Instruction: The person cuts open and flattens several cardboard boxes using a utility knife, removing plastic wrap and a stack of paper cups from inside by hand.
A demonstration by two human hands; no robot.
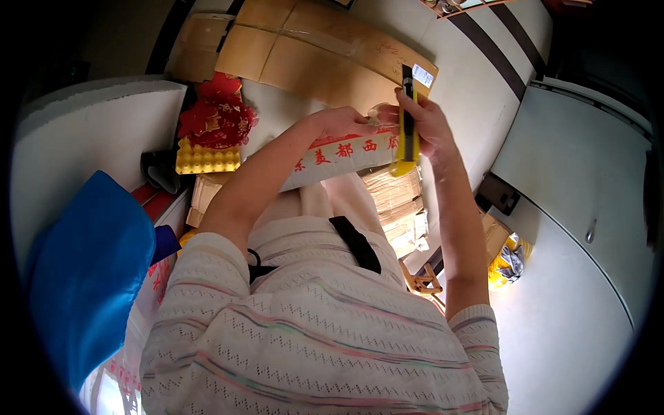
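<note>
My right hand [430, 126] is closed around a yellow and black box cutter [407, 128], held upright with its dark end up. Beside it, my left hand [342, 123] has its fingers pinched on a small clear plastic piece [378, 115], whose exact kind I cannot make out. The right fingers are close to that piece too. Just below both hands, a pale carton [339, 160] with red printed characters lies across my knees. My left forearm hides part of it.
Large brown cardboard [318, 52] lies beyond the hands. To the left are a yellow egg tray [207, 158], a red decoration [216, 114] and a blue cover [97, 270]. More cardboard [395, 204] sits below the carton. A pale fridge [574, 159] stands at right.
</note>
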